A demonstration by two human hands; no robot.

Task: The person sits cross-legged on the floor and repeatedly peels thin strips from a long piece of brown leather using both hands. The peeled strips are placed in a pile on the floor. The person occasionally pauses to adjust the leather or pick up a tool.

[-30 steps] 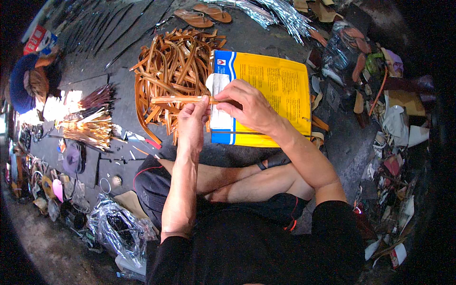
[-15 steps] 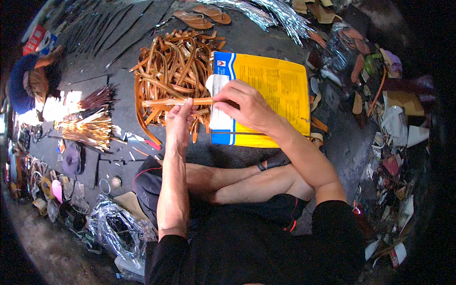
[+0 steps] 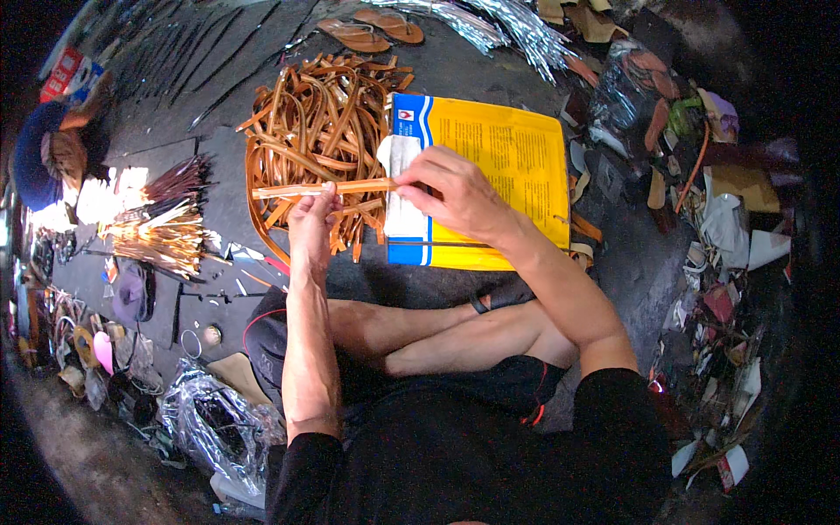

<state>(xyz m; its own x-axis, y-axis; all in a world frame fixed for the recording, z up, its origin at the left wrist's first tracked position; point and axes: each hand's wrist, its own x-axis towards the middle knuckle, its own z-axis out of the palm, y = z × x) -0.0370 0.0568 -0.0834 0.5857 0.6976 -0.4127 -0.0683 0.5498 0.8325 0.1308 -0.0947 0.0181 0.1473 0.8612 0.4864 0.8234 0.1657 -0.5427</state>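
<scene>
Together, both hands grip one tan strap (image 3: 319,187) and hold it level between them, above the person's crossed legs. The left hand (image 3: 313,220) has its fingers closed on the strap a little way in from its outer end, which juts out past the hand to the left. The right hand (image 3: 455,192) pinches the other end between thumb and fingertips, fingers curled tight on it.

Just beyond the left hand, on the dark floor (image 3: 219,79), lies a loose heap of brown straps (image 3: 315,122), and the held strap crosses in front of its near edge. Under and beyond the right hand lies a flat yellow bag (image 3: 503,166) with a blue border on its left side. Further off, beyond the heap, a pair of brown sandals (image 3: 372,31) lies on the floor.

Well out to the left of the left hand sits a bundle of thin sticks (image 3: 162,232), partly in bright sunlight. Near the left elbow there is a crumpled clear plastic bag (image 3: 214,424). To the right of the right arm, a scatter of scraps and cut pieces (image 3: 717,227) covers the floor.
</scene>
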